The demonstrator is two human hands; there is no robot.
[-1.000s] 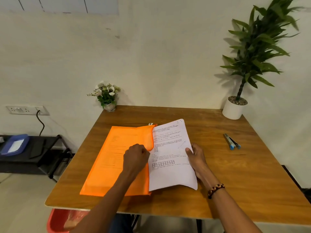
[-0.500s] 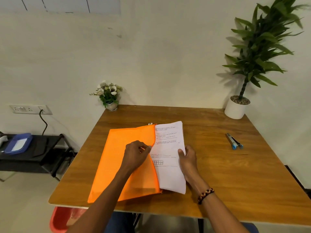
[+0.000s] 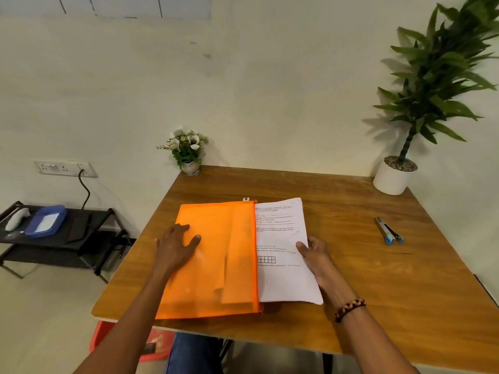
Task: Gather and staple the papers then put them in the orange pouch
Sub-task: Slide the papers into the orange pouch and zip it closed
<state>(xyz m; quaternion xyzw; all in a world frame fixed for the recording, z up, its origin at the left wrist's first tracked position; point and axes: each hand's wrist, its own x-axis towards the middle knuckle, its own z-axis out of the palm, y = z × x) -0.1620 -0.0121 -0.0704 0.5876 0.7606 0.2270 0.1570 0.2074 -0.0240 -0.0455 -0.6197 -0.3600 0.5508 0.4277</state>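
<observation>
Papers partway into the pouch

Left hand [image 3: 176, 245] lies flat, fingers straight, on the orange pouch [image 3: 216, 260] at frame centre. Right hand [image 3: 314, 255] grips the papers' [image 3: 283, 252] right edge; their left part sits inside the pouch. Stapler [image 3: 388, 232] lies well apart at right on the surface [image 3: 405, 279]

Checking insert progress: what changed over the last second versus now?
The left hand let go of the orange pouch mouth and now rests flat on it, further left. The right hand keeps holding the papers, now pushed further into the pouch. The stapler and both plants stayed put.
</observation>
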